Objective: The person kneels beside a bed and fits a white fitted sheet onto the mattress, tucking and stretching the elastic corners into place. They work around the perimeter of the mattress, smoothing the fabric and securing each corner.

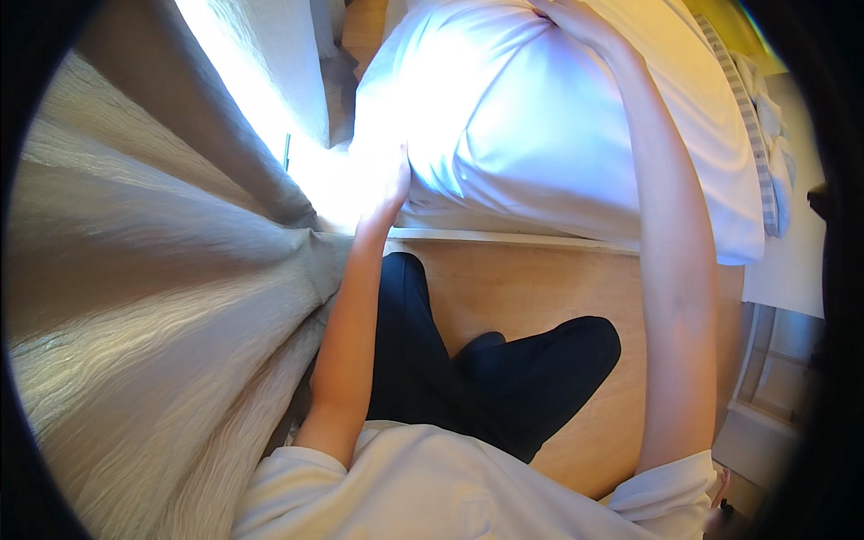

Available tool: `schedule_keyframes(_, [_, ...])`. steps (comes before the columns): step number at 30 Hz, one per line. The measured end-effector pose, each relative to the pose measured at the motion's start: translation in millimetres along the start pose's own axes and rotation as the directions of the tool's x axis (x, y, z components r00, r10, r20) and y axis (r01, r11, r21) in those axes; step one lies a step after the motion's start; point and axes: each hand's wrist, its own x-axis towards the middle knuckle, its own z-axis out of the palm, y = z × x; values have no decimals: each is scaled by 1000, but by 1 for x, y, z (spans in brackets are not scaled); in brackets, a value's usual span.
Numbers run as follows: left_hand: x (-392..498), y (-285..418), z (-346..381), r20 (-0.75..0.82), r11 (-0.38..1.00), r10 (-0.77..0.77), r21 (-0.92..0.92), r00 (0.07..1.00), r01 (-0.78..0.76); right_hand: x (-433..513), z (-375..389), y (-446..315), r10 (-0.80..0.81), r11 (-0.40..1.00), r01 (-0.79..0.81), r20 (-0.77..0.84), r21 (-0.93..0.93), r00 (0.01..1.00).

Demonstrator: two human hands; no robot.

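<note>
A white fitted or flat sheet (pixel 553 148) covers the mattress in front of me, and I cannot tell which kind it is. My right hand (pixel 574 20) reaches across to the top of the view. Its fingers pinch the cloth where creases draw together. Against the near left corner of the mattress rests my left hand (pixel 398 182), thumb side up. Glare washes out most of its fingers, so its grip does not show. Below the hanging cloth runs the white edge of a bed frame (pixel 513 236).
Long beige curtains (pixel 169 270) hang close on my left, with bright window light between them. My dark-trousered legs (pixel 472 378) are bent on the wooden floor (pixel 526 290). Striped bedding (pixel 749 115) lies at the bed's right side, near a white furniture panel (pixel 786 270).
</note>
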Motion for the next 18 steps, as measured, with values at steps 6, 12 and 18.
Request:
schedule_keyframes(6, [26,-23,21,230,775,-140,-581,963,251,8,1,4,-37,997,35,-28,-66,999])
schedule_keyframes(12, [33,-2,33,455,584,-151,-675,877,451,-1,4,0,-67,997,65,-86,-29,994])
schedule_keyframes(18, [-24,-37,52,231,672,-134,-693,964,260,4,-9,-7,-28,1000,27,-36,-10,999])
